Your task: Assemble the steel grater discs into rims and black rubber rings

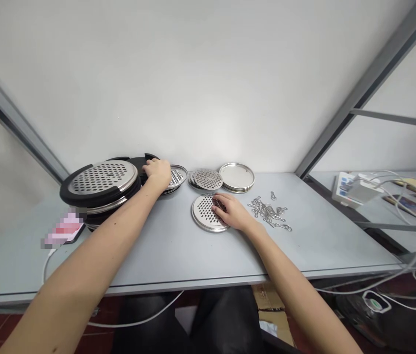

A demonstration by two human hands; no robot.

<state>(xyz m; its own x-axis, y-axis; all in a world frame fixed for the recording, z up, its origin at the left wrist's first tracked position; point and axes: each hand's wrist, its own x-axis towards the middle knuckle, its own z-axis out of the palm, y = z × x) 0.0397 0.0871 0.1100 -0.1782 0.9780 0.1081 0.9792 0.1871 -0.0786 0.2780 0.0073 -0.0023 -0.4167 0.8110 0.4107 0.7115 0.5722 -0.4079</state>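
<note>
My left hand (158, 173) reaches to the back left, its fingers curled over the edge of a black plastic ring (140, 161) behind a stack. My right hand (232, 210) lies on a round metal grater disc (205, 210) with a raised rim, its thumb and fingers apart. Nearest on the left stands a stack of black-ringed grater discs (99, 179). Beside my left hand is another pile of grater discs (178, 176). Loose perforated plates (207, 179) lie further back, next to stacked metal rims with a plain plate (237, 176).
Several small wire clips (268, 212) lie scattered right of my right hand. A phone (73, 235) with a cable lies at the left. A white power strip (342, 189) and white cables are beyond the grey frame post (340, 118). A white wall (208, 83) closes off the back.
</note>
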